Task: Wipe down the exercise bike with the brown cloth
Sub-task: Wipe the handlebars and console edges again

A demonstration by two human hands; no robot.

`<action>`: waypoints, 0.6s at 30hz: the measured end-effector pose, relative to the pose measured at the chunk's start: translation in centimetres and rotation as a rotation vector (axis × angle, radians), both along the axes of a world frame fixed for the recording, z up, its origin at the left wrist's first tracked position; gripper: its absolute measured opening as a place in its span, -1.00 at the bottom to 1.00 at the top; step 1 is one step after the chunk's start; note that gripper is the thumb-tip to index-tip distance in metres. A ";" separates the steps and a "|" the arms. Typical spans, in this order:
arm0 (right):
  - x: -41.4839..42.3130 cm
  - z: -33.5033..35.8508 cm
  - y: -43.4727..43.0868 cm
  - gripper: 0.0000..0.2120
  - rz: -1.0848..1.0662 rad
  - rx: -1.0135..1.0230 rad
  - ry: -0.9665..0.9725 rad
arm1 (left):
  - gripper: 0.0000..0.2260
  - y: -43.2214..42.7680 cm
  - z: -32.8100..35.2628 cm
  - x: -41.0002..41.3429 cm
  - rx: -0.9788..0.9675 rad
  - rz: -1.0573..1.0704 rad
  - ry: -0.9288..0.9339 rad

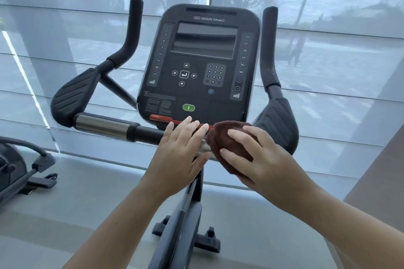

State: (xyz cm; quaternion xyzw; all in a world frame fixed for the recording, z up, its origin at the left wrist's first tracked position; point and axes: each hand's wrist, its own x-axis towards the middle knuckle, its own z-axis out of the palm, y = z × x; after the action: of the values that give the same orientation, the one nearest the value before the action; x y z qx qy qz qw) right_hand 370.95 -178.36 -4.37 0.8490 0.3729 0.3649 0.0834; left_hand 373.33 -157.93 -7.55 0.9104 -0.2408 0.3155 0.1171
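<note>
The exercise bike faces the shaded window, its chrome-and-black handlebar running left to right below the matte console. The right hand grips the bunched, nubby brown cloth against that bar; the left hand lies flat beside it, fingers straight. Grey floor below

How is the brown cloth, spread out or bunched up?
Bunched up: the cloth forms a rounded wad, with the right hand gripping it, fingers over the top.
</note>
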 end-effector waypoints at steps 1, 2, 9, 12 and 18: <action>-0.3 -0.1 -0.7 -0.74 0.025 0.031 0.000 | -0.52 -0.7 0.1 -0.1 0.007 -0.011 -0.004; -0.6 0.0 -1.4 -0.73 0.045 0.089 0.006 | -0.52 -1.2 0.2 -0.1 0.008 -0.019 -0.005; 0.8 2.5 -5.0 -0.63 -0.035 0.363 0.191 | -0.51 -4.6 0.9 0.6 -0.009 -0.013 -0.005; 1.6 1.4 -4.5 -0.62 -0.065 0.471 0.357 | -0.55 -5.8 0.7 0.9 -0.016 0.030 -0.034; 4.3 3.4 -3.3 -0.72 -0.157 0.459 0.342 | -0.59 -6.0 0.2 1.1 0.006 0.049 -0.118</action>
State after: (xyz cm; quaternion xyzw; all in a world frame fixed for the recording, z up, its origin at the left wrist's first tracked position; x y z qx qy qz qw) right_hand 375.27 -181.62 -0.94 0.9211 0.2226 0.2838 -0.1467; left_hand 374.48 -163.90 -7.39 0.8963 -0.2256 0.3705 0.0924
